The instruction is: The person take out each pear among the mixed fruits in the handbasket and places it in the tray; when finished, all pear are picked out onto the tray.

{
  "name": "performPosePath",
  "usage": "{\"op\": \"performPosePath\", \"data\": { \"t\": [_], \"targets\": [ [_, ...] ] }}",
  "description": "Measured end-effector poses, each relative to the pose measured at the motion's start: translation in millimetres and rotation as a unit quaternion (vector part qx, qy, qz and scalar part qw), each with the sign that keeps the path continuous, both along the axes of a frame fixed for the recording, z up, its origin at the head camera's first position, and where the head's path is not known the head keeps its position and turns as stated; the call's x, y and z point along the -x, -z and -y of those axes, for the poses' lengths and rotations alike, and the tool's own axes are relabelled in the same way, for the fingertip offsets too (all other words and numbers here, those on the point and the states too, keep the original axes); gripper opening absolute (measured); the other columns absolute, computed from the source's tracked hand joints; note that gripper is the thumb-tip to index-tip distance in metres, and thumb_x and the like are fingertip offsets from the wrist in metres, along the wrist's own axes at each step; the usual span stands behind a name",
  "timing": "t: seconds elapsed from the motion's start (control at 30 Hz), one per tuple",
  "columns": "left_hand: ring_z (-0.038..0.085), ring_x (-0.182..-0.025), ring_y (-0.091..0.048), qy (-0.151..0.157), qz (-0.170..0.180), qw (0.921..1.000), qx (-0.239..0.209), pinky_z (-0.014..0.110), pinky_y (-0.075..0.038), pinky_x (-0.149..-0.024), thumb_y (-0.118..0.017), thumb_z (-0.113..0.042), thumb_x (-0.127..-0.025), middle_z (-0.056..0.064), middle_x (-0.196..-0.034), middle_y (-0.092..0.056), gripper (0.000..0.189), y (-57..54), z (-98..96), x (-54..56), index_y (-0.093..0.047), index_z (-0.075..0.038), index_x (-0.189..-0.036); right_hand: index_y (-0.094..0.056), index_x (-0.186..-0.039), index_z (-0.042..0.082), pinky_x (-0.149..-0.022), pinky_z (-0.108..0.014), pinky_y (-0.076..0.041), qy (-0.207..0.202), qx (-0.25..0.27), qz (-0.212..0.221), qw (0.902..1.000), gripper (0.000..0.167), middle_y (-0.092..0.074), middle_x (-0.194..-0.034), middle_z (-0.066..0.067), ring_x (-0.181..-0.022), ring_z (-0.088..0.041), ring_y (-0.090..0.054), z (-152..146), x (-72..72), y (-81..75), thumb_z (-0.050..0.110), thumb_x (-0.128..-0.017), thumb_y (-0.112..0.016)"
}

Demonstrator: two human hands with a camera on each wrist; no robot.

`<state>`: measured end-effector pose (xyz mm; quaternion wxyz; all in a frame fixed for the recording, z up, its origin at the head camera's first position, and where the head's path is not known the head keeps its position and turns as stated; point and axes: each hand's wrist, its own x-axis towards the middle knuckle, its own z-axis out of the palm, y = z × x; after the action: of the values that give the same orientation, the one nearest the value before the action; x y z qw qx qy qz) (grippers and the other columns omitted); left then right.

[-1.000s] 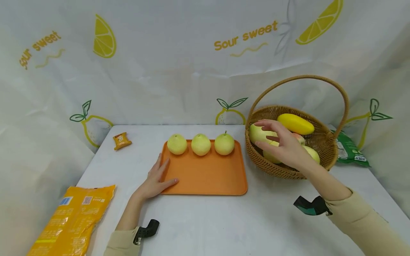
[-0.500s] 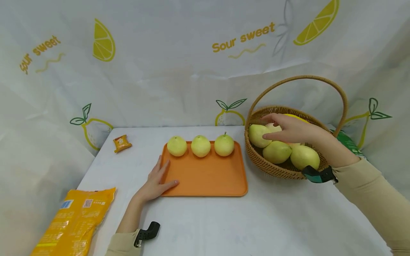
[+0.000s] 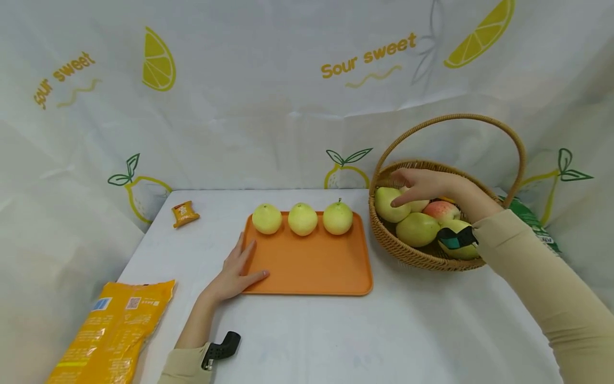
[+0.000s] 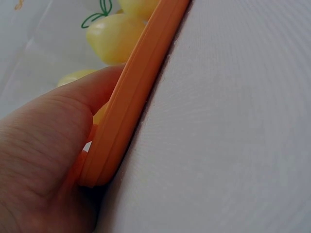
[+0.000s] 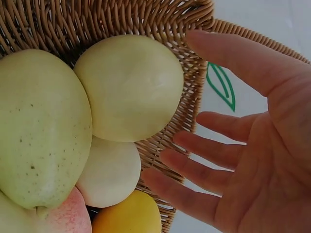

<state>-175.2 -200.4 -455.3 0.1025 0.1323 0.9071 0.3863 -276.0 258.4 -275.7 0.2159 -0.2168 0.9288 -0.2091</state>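
Note:
My left hand (image 3: 232, 272) rests on the left edge of an orange tray (image 3: 307, 266), fingers spread; in the left wrist view its thumb (image 4: 92, 90) lies over the tray's rim. Three pale yellow-green pears (image 3: 303, 219) stand in a row along the tray's far side. Over a wicker basket (image 3: 408, 258) at the right hovers my right hand (image 3: 424, 184), palm facing the fruit, fingers apart and holding nothing. A pear (image 5: 131, 87) sits nearest its fingers. More pears (image 3: 417, 229), a reddish peach or apple (image 3: 441, 212) and a yellow fruit (image 5: 129, 213) lie in the basket.
A small orange snack packet (image 3: 184, 214) lies at the back left. At the front left is a large orange bag (image 3: 110, 330). Behind the basket, a green packet (image 3: 527, 216) is partly hidden. The basket's tall handle (image 3: 460, 116) arches above the fruit. A printed white cloth hangs behind.
My right hand has moved farther back over the basket, uncovering the front pears and hiding most of the yellow fruit. My left hand stays at the tray's edge.

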Motion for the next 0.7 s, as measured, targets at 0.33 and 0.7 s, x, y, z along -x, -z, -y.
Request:
{"op": "performPosePath", "data": {
  "t": [0.33, 0.7],
  "targets": [
    [0.042, -0.146, 0.006, 0.001, -0.008, 1.0000, 0.004, 0.065, -0.004, -0.111, -0.067, -0.044, -0.091, 0.015, -0.161, 0.013, 0.092, -0.6, -0.2, 0.9, -0.015, -0.008, -0.157, -0.026, -0.146, -0.010, -0.105, -0.061, -0.031, -0.014, -0.035, 0.033, 0.9987, 0.091, -0.027, -0.148, -0.034, -0.135, -0.051, -0.028, 6.9, 17.6, 15.2, 0.037, -0.085, -0.074],
    [0.039, -0.147, 0.006, 0.000, -0.004, 1.0000, 0.002, 0.065, -0.002, -0.112, -0.068, -0.044, -0.090, 0.012, -0.162, 0.014, 0.093, 1.3, -0.3, 1.5, -0.014, -0.008, -0.157, -0.021, -0.150, -0.007, -0.105, -0.064, -0.028, -0.011, -0.048, 0.051, 0.9975, 0.095, -0.023, -0.151, -0.034, -0.136, -0.051, -0.024, 10.1, 20.2, 24.9, 0.037, -0.085, -0.075]
  ]
}}
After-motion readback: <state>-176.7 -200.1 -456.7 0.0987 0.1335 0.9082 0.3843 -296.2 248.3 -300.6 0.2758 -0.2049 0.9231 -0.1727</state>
